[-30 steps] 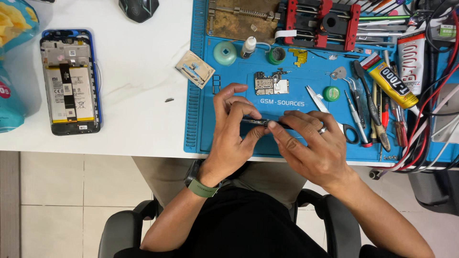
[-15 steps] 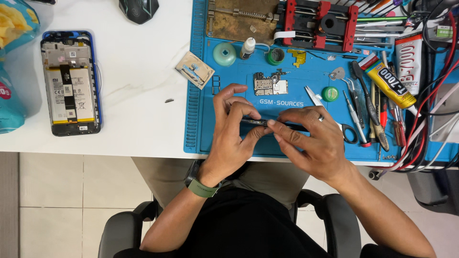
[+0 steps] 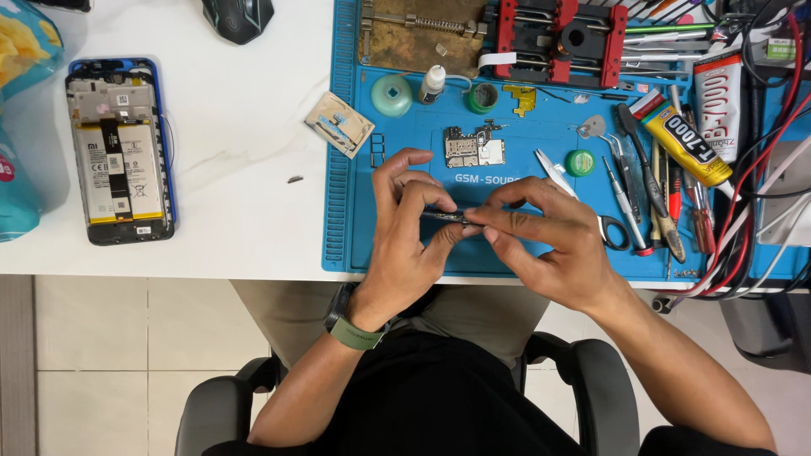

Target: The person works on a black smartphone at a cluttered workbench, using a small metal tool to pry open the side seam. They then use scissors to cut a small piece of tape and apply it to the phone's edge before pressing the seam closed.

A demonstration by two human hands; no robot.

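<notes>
Both hands pinch one small dark flat part (image 3: 446, 217) between them: left hand (image 3: 410, 228) has thumb & fingertips closed on its left end, right hand (image 3: 545, 241) has thumb & index closed on its right end. Part sits level, just above the near edge of the blue repair mat (image 3: 405, 253), right between the two sets of fingertips; too small to tell what kind of part it is.

Surface: white, faintly veined table (image 3: 236, 169), mat laid on its right half. Below the table edge pale floor tiles, a black chair w/ armrests, person's lap in black top & beige trousers. Green watch strap (image 3: 355, 332) on left wrist.

Relative to the mat:
- centre, just beyond the hands: small bare circuit board (image 3: 473, 149), green/silver, jagged outline
- far edge: brown metal plate w/ rod, red & black clamp fixture (image 3: 562, 34)
- far left-centre: teal round cap (image 3: 391, 95), small white bottle (image 3: 433, 83), green tape roll (image 3: 483, 97)
- overlapping left edge: beige square shield plate (image 3: 339, 124), tilted
- right side: tweezers, scissors (image 3: 591, 207), screwdrivers, yellow glue tube (image 3: 680, 139), red & black cables
- well left on the bare table: opened phone (image 3: 121, 150), back off, battery & boards showing, blue rim
- far left of that: glossy snack bag (image 3: 21, 51)
- beyond mat's far-left corner: black mouse (image 3: 237, 17)
</notes>
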